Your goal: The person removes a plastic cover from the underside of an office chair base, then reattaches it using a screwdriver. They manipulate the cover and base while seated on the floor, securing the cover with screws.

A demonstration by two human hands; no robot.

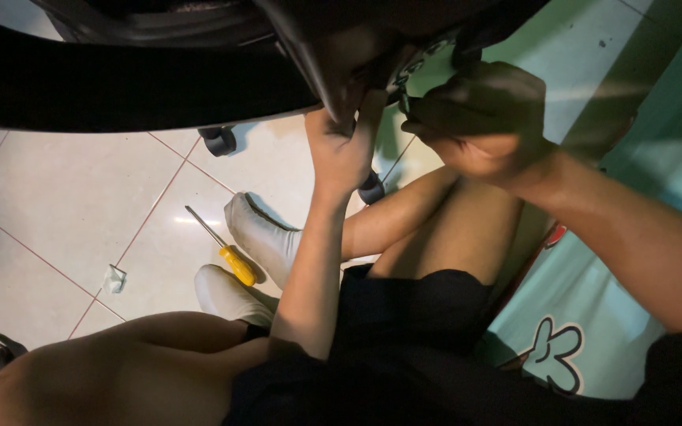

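A black office chair (pixel 120 87) lies tipped above my legs, its underside toward me. My left hand (pixel 345 146) reaches up and grips a dark bar of the chair's underside (pixel 309 55), fingers wrapped over its edge. Just to the right, my right hand (pixel 479 118) is closed in a fist around a small dark piece (pixel 404 102) against the same spot; shadow hides what the piece is. The two hands almost touch.
A yellow-handled screwdriver (pixel 226 252) lies on the tiled floor (pixel 80 197) beside my white-socked feet (pixel 266 237). Two black caster wheels (pixel 219 140) (pixel 371 189) hang below the chair. A small crumpled white scrap (pixel 114 278) sits on the tiles. A teal mat (pixel 593 300) covers the right side.
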